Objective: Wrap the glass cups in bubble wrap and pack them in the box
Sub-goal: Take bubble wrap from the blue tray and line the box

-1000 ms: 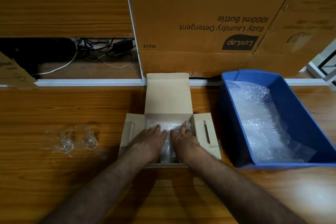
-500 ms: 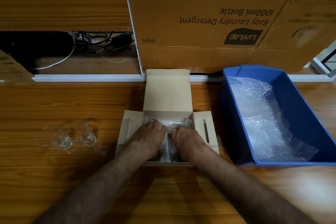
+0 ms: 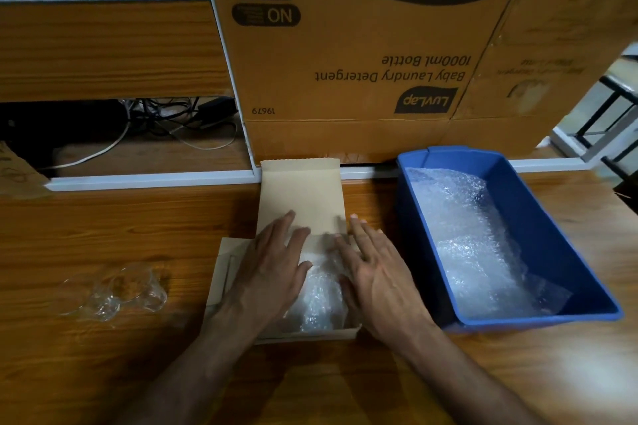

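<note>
A small cardboard box (image 3: 300, 190) lies open on the wooden table, its lid flap pointing away from me. A bubble-wrapped bundle (image 3: 319, 297) fills its inside. My left hand (image 3: 272, 269) hovers flat over the box's left side, fingers spread and reaching toward the lid flap. My right hand (image 3: 373, 269) is flat over the right side, fingers apart, covering the right flap. Neither hand holds anything. Two bare glass cups (image 3: 117, 293) lie on the table left of the box.
A blue plastic bin (image 3: 538, 217) holding bubble wrap (image 3: 473, 238) stands right of the box. A large printed carton (image 3: 362, 55) stands behind, against the table's back edge. Cables (image 3: 172, 121) lie in a shelf opening at back left.
Both hands have lifted off the bundle, opened flat and moved forward toward the lid flap. The view has tilted up a little.
</note>
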